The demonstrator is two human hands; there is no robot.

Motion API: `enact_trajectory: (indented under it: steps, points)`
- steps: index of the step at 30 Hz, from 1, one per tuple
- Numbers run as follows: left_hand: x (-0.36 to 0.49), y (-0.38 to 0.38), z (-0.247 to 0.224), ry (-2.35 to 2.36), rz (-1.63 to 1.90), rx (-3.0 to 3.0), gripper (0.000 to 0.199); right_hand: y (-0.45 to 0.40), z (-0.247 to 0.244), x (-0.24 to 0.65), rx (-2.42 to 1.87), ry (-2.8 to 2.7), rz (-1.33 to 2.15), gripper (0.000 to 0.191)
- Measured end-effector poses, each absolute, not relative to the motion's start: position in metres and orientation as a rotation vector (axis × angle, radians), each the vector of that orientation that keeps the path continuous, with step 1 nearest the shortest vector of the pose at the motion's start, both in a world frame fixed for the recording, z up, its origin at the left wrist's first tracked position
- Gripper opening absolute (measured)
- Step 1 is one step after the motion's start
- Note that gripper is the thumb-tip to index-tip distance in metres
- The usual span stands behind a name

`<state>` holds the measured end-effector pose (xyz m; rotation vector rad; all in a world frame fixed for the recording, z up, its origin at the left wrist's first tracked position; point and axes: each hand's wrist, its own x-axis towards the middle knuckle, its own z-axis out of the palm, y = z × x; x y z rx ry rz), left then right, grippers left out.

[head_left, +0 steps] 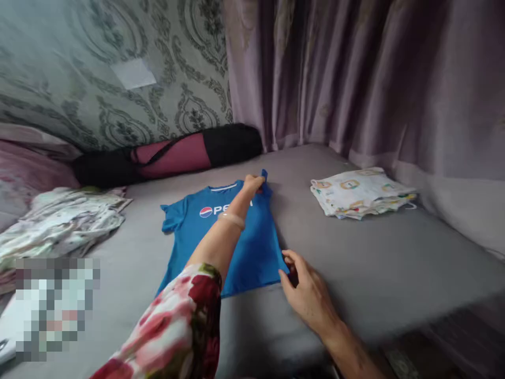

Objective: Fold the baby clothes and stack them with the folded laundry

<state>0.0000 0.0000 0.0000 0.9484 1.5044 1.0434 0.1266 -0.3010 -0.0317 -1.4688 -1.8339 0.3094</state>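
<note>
A blue T-shirt with a round red, white and blue logo and white lettering lies spread flat on the bed, its neck pointing away from me. My left hand reaches across it and pinches the fabric at the right shoulder and sleeve, where a bit of the sleeve stands up. My left forearm hides part of the lettering and the shirt's middle. At the lower right corner of the hem is my right hand, thumb and fingers apart around the corner; no firm grip shows.
Folded white printed cloths lie stacked on the right of the grey bed sheet. Crumpled light clothes lie on the left. A long black and maroon bag rests against the patterned wall. Purple curtains hang behind.
</note>
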Motion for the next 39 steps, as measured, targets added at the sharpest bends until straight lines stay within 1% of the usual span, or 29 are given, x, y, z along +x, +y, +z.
enact_trajectory:
  steps: [4, 8, 12, 17, 18, 21, 23, 27, 29, 31, 34, 36, 39]
  points:
    - [-0.033, -0.007, 0.007, 1.508, 1.101, 0.897, 0.021, -0.303, -0.030, 0.127, -1.379, -1.864, 0.326, 0.040]
    - [-0.064, -0.019, 0.004, 1.552, 1.147, 0.817, 0.024, -0.303, -0.030, 0.127, -1.230, -1.946, 0.362, 0.045]
    - [-0.087, -0.033, -0.008, 1.590, 1.148, 0.763, 0.018, -0.302, -0.030, 0.126, -1.125, -2.024, 0.434, 0.050]
    - [-0.094, -0.045, -0.017, 1.565, 1.113, 0.828, 0.007, -0.301, -0.030, 0.127, -0.992, -2.065, 0.530, 0.044]
    - [-0.094, -0.045, -0.018, 1.567, 1.105, 0.849, 0.011, -0.301, -0.030, 0.127, -0.974, -2.064, 0.534, 0.043]
    - [-0.093, -0.046, -0.020, 1.600, 1.077, 0.908, 0.033, -0.301, -0.029, 0.127, -0.965, -2.065, 0.543, 0.038]
    - [-0.093, -0.045, -0.022, 1.624, 1.065, 0.947, 0.044, -0.302, -0.027, 0.126, -0.979, -2.054, 0.576, 0.032]
    - [-0.099, -0.046, -0.023, 1.684, 1.097, 1.071, 0.059, -0.298, -0.022, 0.135, -1.036, -1.967, 0.774, 0.024]
    - [-0.106, -0.051, -0.020, 1.757, 1.104, 1.246, 0.064, -0.287, -0.019, 0.145, -1.105, -1.958, 0.826, 0.024]
    - [-0.113, -0.061, -0.014, 1.812, 1.048, 1.471, 0.062, -0.272, -0.015, 0.153, -1.154, -2.029, 0.771, 0.028]
    - [-0.124, -0.089, -0.005, 1.752, 0.840, 1.801, 0.047, -0.249, -0.008, 0.153, -1.125, -2.202, 0.597, 0.034]
    - [-0.129, -0.116, 0.000, 1.599, 0.707, 2.007, 0.035, -0.242, -0.003, 0.144, -1.087, -2.303, 0.507, 0.029]
    - [-0.129, -0.165, 0.006, 1.249, 0.521, 2.203, 0.020, -0.248, 0.005, 0.126, -1.076, -2.427, 0.447, 0.016]
